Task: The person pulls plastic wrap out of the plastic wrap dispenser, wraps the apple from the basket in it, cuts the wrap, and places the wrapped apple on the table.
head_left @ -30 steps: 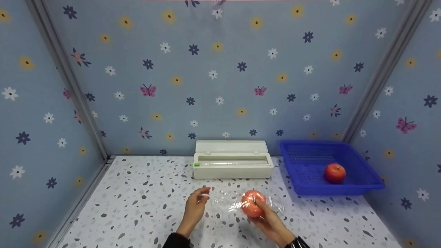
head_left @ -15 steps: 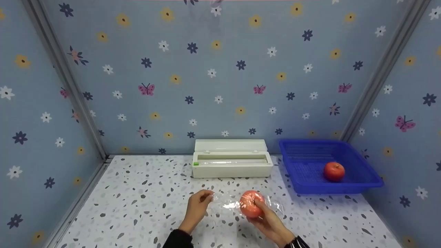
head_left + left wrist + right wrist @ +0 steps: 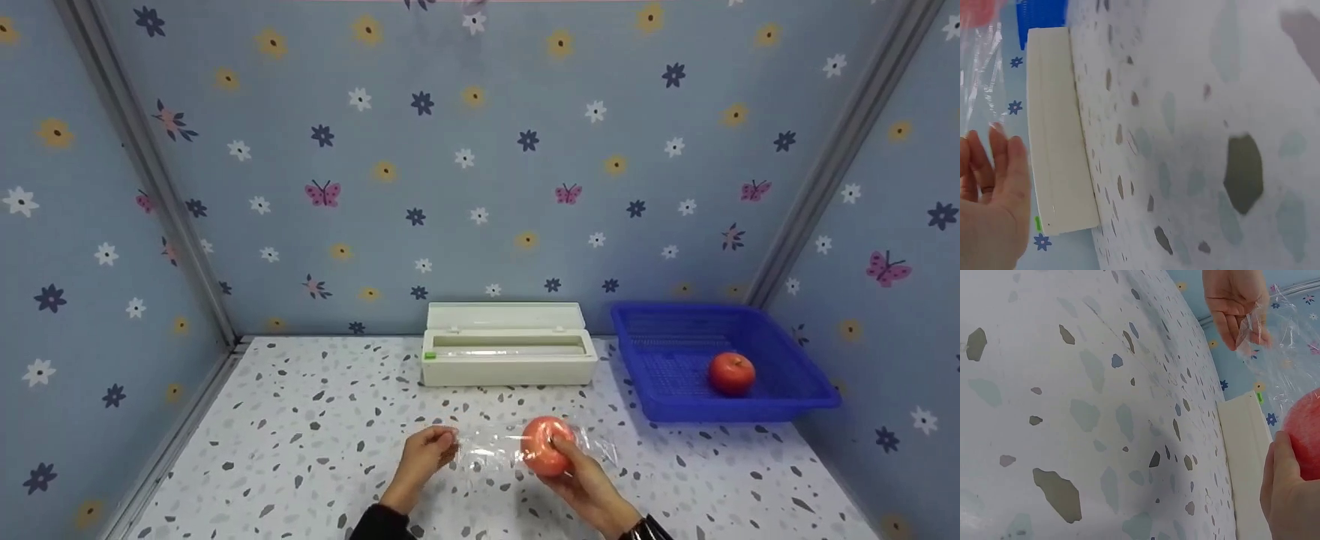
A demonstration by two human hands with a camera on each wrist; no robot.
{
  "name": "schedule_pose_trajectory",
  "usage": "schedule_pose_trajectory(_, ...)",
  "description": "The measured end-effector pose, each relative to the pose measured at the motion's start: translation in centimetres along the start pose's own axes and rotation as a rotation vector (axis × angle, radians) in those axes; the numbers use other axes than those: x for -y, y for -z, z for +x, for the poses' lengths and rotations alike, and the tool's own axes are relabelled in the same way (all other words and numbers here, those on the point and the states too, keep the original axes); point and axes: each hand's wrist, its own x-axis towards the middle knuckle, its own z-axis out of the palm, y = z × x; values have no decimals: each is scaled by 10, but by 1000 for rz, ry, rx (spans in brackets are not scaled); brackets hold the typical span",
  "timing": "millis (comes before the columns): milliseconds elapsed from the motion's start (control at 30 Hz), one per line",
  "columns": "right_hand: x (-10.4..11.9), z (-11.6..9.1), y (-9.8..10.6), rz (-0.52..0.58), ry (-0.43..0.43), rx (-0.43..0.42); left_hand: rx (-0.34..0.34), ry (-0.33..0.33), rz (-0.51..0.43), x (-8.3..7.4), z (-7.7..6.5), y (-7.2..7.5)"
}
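Observation:
My right hand (image 3: 591, 487) grips a red apple (image 3: 541, 444), thumb on top, held over the table's front middle. Clear cling film (image 3: 486, 450) covers the apple, and a loose stretch of it runs left to my left hand (image 3: 421, 461). There the thumb and fingertips pinch the film's left end. Another loose end of film sticks out to the right of the apple. In the right wrist view, the crinkled film (image 3: 1283, 354) spans from the apple (image 3: 1310, 439) up to the left hand's fingers (image 3: 1233, 326).
Behind the hands stands a white cling film box (image 3: 510, 373), its lid raised and a roll inside. At the right back is a blue plastic basket (image 3: 667, 411) holding another red apple (image 3: 731, 373). Flower-patterned walls (image 3: 480, 150) enclose the speckled table (image 3: 300, 442).
My left hand has gone from loosely spread fingers beside the film to pinching its end, dipping slightly lower. The film between the hands looks more drawn out. My right hand keeps the apple nearly still.

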Motion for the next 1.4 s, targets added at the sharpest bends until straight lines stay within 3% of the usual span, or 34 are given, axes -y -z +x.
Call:
schedule_pose_trajectory(100, -1, 0, 1, 24, -5, 2, 18, 156, -152, -3, -3, -3)
schedule_pose_trajectory(233, -2, -1, 0, 64, -17, 7, 133, 335, -322, -2, -5, -11)
schedule_pose_trajectory(300, -2, -1, -1, 71, -16, 12, 203, 390, -390, -2, -5, -16)
schedule_pose_trajectory(367, -3, -1, -2, 56, -5, 12, 225, 412, -437, -3, -5, -21)
schedule_pose_trajectory(500, -7, -2, -4, -34, 30, -30, 148, 343, -308, -8, -7, -30)
schedule_pose_trajectory(633, -10, -4, -5, -109, 57, -103, -28, 216, -97, -9, -6, -43)
schedule_pose_trajectory(767, -11, -4, -8, -130, 59, -125, -209, 63, 35, -1, 0, -54)
schedule_pose_trajectory(900, -13, -4, -11, -118, 59, -128, -381, -119, 240, 10, 8, -58)
schedule_pose_trajectory(1000, -12, -4, -11, -105, 64, -136, -477, -202, 317, 18, 13, -59)
schedule_pose_trajectory(1200, -12, -2, -6, -52, 40, -166, -491, -193, 267, 25, 18, -62)
schedule_pose_trajectory(1400, -10, -1, -2, 28, 44, -138, -343, -62, 217, 17, 11, -58)
